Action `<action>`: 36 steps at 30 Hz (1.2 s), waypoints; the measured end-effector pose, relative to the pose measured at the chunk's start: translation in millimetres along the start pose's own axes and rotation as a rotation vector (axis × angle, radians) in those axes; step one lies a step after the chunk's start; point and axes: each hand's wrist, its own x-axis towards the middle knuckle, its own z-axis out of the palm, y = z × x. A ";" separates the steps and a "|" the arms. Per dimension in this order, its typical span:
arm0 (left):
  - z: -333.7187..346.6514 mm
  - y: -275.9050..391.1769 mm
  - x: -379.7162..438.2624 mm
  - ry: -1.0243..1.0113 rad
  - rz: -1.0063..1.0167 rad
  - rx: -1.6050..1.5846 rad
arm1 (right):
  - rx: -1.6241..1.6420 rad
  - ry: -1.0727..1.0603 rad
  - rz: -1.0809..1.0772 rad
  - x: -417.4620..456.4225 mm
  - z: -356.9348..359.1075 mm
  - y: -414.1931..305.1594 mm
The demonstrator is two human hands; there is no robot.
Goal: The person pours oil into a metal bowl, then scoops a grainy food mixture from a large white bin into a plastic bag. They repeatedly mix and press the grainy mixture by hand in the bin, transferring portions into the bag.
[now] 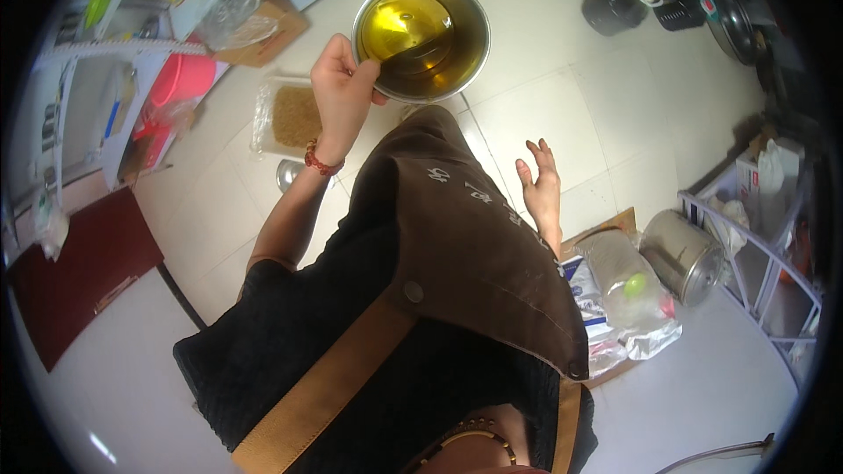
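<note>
My left hand (346, 82) grips the rim of a round metal bowl (473, 39), thumb over the near left edge. Inside the bowl is a clear yellow liquid (405, 23) that looks like oil, pooled toward the far left side. The bowl is held out in front of me above the tiled floor. My right hand (543, 187) hangs free beside my brown apron (481, 263), its fingers apart and nothing in it. Lower down, partly behind my left hand and wrist, a plastic-lined tub (263, 120) holds a brown, grainy material (293, 115).
A small metal bowl (288, 174) is on the floor by my left forearm. Shelves with a pink bucket (188, 79) and a cardboard box (270, 29) line the left. Dark pots (612, 10) stand far right. Plastic bags (622, 276) and a metal canister (681, 257) sit near my right.
</note>
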 end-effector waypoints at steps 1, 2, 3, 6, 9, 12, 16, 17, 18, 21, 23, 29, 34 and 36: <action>12.6 -5.5 5.1 -0.019 0.008 0.010 | -0.001 0.018 0.030 -0.5 -5.8 5.6; 26.1 -10.3 10.8 -0.036 0.017 0.020 | 0.006 0.027 0.056 1.0 -12.8 10.5; 41.2 -15.0 17.1 -0.057 0.024 0.031 | 0.014 0.037 0.086 4.0 -19.6 16.9; 93.3 -22.3 38.2 -0.120 0.065 0.167 | -0.027 0.078 0.119 24.5 -42.6 41.9; 145.6 -46.7 65.4 -0.135 0.032 0.179 | -0.095 0.106 0.073 59.8 -75.8 64.7; 201.9 -78.8 107.6 -0.186 -0.120 0.050 | -0.104 0.114 0.052 114.8 -118.9 83.7; 294.4 -135.3 150.2 -0.194 -0.248 -0.074 | -0.111 0.108 0.150 185.2 -192.3 130.7; 318.8 -144.6 160.6 -0.210 -0.259 -0.074 | -0.094 0.091 0.206 198.3 -212.3 145.2; 346.7 -151.1 172.1 -0.227 -0.271 -0.078 | -0.081 0.075 0.263 211.2 -233.1 161.0; 412.1 -167.2 202.6 -0.215 -0.303 -0.058 | -0.174 0.165 0.209 253.1 -287.0 206.7; 448.7 -181.2 222.0 -0.181 -0.363 -0.075 | -0.122 0.231 0.284 279.0 -317.2 231.3; 540.2 -219.5 288.2 -0.075 -0.481 0.006 | -0.137 0.252 0.164 419.6 -358.7 305.9; 587.9 -265.9 315.3 0.070 -0.413 0.084 | -0.153 0.180 -0.025 586.2 -355.3 373.9; 618.6 -264.0 328.4 0.147 -0.464 0.158 | -0.163 0.093 0.035 661.8 -340.4 408.5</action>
